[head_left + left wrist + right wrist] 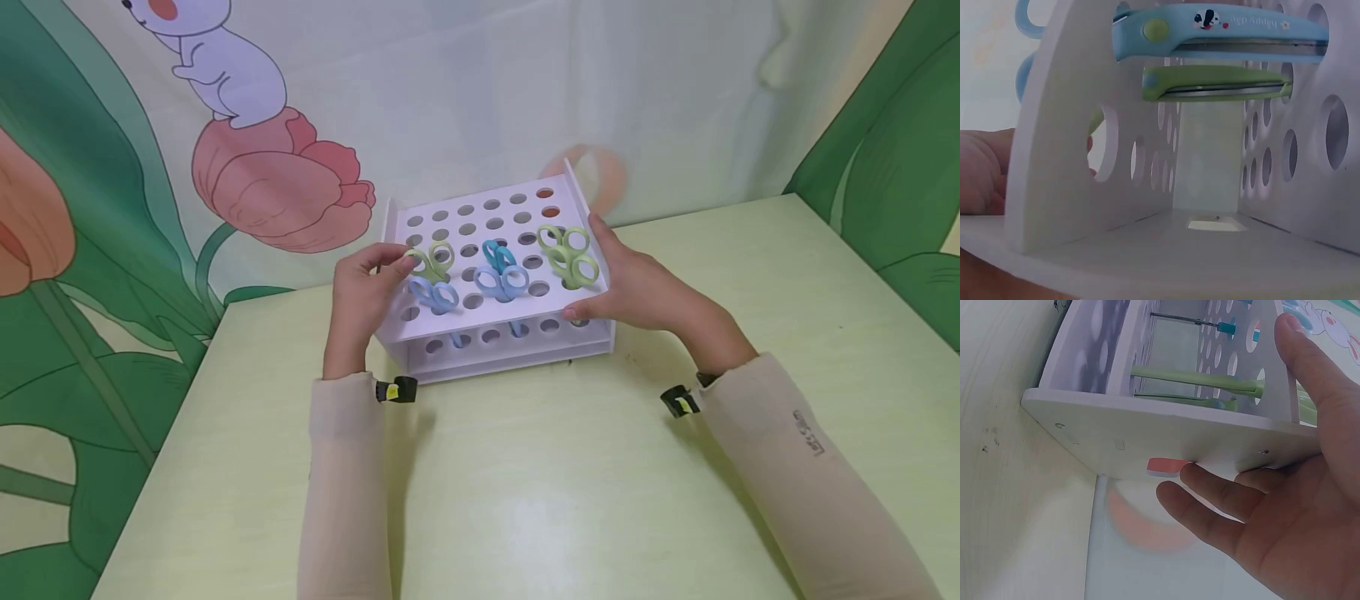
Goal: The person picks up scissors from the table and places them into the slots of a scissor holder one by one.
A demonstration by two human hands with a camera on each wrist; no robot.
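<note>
Hands flank a white perforated plastic rack (480,242) standing on the pale yellow-green table (525,483) near its far edge. Left hand (363,287) curls against the rack's left side, thumb on top beside a light green pair of scissors (432,260). Right hand (637,283) lies flat against the right wall, fingers straight, thumb at the lower front corner. Blue scissors (501,271) stand mid-rack.
</note>
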